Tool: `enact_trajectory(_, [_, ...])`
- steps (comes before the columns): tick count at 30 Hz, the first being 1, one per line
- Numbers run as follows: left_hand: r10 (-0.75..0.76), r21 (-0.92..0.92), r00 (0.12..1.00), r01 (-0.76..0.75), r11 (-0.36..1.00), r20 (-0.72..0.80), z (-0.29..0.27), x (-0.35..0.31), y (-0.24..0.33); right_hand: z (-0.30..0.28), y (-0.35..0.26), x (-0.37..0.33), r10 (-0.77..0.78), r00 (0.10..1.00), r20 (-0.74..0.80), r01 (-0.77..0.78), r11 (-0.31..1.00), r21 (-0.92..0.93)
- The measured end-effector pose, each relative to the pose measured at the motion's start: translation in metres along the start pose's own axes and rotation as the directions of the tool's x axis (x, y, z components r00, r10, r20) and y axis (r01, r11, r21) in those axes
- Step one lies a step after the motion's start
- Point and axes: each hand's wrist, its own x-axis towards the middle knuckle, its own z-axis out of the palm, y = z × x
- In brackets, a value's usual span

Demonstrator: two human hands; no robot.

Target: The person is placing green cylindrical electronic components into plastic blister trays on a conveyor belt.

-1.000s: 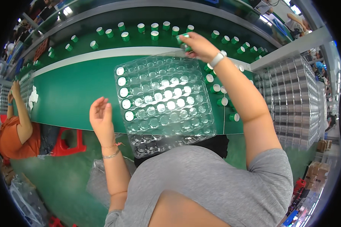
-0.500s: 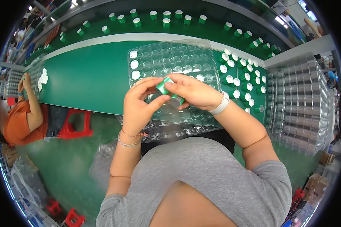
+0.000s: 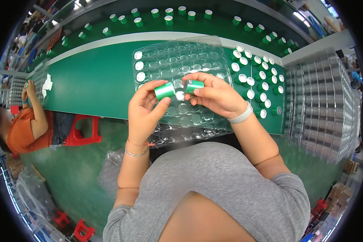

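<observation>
My left hand grips a small green cylinder between thumb and fingers, its pale end facing right. Another small green cylinder, with a dark grey end toward the left, is pinched in my right hand. A narrow gap separates the two cylinders. Both hands hover over a clear plastic tray with rows of round pockets. White-topped pieces fill some pockets along the tray's left side, and a white round piece shows between my hands.
Many green cylinders with white tops stand on the green table right of the tray. More green cylinders line the strip beyond. Stacked clear trays rise at right. A co-worker in orange sits at far left, near a red stool.
My hands have moved apart, and the two green cylinders that were close together are now separated side by side. The whole view has shifted slightly.
</observation>
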Motion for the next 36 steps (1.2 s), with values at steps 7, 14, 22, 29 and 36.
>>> enact_trajectory(7, [0.053,0.168,0.998,-0.060,0.984,0.046,0.004,0.004,-0.007,0.000,0.002,-0.007,-0.074,0.997,-0.007,0.072,0.991,-0.116])
enact_trajectory(14, [0.135,0.286,0.985,-0.159,0.945,0.104,0.008,0.007,-0.006,0.005,0.003,-0.008,-0.186,0.982,-0.024,0.166,0.926,-0.340])
enact_trajectory(22, [0.144,0.334,0.985,-0.168,0.927,0.096,0.009,0.009,-0.009,0.002,0.008,-0.003,-0.210,0.978,-0.005,0.198,0.927,-0.319])
enact_trajectory(29, [0.043,0.292,0.997,-0.060,0.954,0.065,0.010,0.009,-0.004,0.002,0.008,-0.002,-0.201,0.979,-0.026,0.181,0.924,-0.336])
enact_trajectory(36, [0.107,0.258,0.989,-0.131,0.957,0.104,0.007,0.010,-0.008,0.002,0.012,0.000,-0.238,0.971,-0.009,0.224,0.924,-0.310])
